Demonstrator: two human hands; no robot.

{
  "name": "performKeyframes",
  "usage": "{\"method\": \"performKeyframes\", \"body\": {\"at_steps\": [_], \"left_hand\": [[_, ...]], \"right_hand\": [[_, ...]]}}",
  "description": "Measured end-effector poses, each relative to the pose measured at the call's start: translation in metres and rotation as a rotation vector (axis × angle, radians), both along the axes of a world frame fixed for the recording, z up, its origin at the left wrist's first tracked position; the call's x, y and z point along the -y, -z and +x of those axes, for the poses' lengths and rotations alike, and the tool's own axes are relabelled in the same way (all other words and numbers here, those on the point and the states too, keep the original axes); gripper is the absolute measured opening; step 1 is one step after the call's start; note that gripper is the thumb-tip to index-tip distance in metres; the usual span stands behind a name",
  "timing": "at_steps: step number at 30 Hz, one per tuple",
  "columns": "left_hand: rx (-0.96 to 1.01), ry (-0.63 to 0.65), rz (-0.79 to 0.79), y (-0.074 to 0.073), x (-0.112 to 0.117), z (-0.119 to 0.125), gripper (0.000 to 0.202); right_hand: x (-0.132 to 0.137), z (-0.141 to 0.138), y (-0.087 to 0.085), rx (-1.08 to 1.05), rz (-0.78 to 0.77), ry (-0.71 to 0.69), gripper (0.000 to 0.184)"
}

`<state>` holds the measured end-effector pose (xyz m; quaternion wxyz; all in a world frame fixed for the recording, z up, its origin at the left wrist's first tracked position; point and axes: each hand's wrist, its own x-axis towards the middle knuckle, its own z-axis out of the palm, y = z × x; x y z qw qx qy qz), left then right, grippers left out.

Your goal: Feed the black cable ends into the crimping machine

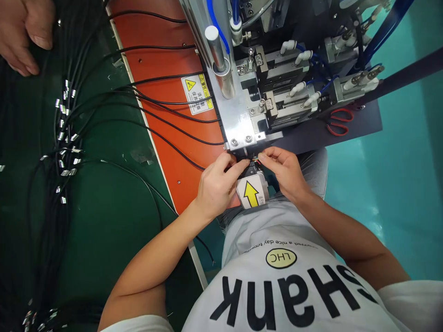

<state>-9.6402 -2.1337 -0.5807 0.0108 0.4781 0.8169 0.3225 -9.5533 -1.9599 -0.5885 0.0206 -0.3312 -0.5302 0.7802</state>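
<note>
My left hand (218,182) is closed in a pinch on the end of a black cable (173,145) at the front of a metal machine (242,115). My right hand (285,170) pinches the small coloured wire ends (255,159) of that cable, just below the machine's silver plate. Both hands sit above a white block with a yellow arrow (252,192). Several more black cables run from the machine across the orange mat (162,69).
A green belt (104,216) at left carries several black cables with metal ferrules (65,138). Another person's hand (24,32) rests at the top left. Red-handled scissors (339,122) lie on the machine's dark base. A teal floor lies at right.
</note>
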Motion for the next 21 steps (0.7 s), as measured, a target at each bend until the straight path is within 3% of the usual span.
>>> {"method": "performKeyframes", "body": {"at_steps": [21], "left_hand": [[-0.039,-0.011,0.008,0.0028,-0.0014,0.0007,0.031]], "right_hand": [[-0.0012,0.0009,0.0046,-0.002,0.054,-0.020,0.024]]}}
